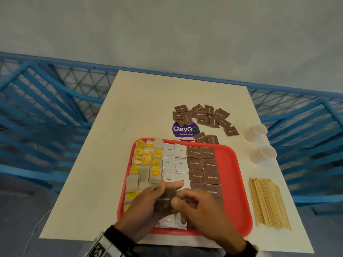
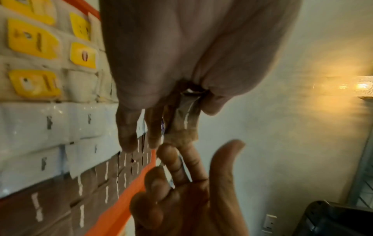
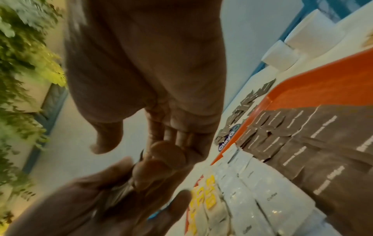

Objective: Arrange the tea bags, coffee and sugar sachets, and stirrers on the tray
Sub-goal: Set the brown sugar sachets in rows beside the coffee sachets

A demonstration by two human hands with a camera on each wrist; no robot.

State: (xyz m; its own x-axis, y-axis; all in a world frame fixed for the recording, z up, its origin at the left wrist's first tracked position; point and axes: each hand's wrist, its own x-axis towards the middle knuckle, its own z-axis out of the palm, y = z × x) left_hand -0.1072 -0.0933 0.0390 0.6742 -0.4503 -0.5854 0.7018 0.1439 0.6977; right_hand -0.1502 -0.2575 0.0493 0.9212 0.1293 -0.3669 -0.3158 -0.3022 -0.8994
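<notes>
Brown sugar sachets (image 1: 203, 170) fill two columns on the red plastic tray (image 1: 233, 175) beyond the hands, beside white coffee sachets (image 1: 174, 160) and yellow-tagged tea bags (image 1: 146, 160). The left hand (image 1: 146, 206) pinches a small stack of brown sachets (image 1: 164, 201); the right hand (image 1: 204, 210) reaches its fingertips to them. More brown sachets (image 1: 202, 115) lie farther off, and wooden stirrers (image 1: 267, 201) right of the right hand lie untouched: roughly two-thirds done.

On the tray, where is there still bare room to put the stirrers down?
A bare strip of the tray runs along its right side, between the brown sugar sachets and the right rim. Left of that it is crowded: tea bags, then coffee sachets. Both hands hover over the near part. The stirrers lie on the table, right of the tray.
</notes>
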